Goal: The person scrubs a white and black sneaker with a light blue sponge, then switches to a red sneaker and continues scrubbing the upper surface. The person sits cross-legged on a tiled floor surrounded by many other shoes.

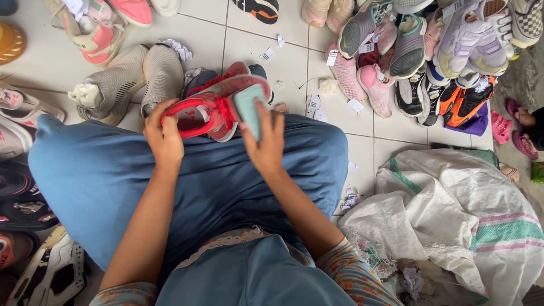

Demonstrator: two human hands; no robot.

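My left hand [163, 135] grips the heel end of a red sneaker [212, 105] that lies across my lap, over a blue skirt [187, 181]. My right hand [266, 141] holds a pale green cloth or pad [248, 107] against the shoe's toe end. A second red shoe [229, 72] lies just beyond it on the floor.
A pair of beige knit shoes [139, 79] stands to the far left of the red one. A heap of mixed sneakers [419, 51] fills the far right. A white woven sack [453, 221] lies at my right. More shoes [34, 255] line the left edge. Paper tags [267, 54] dot the white tiles.
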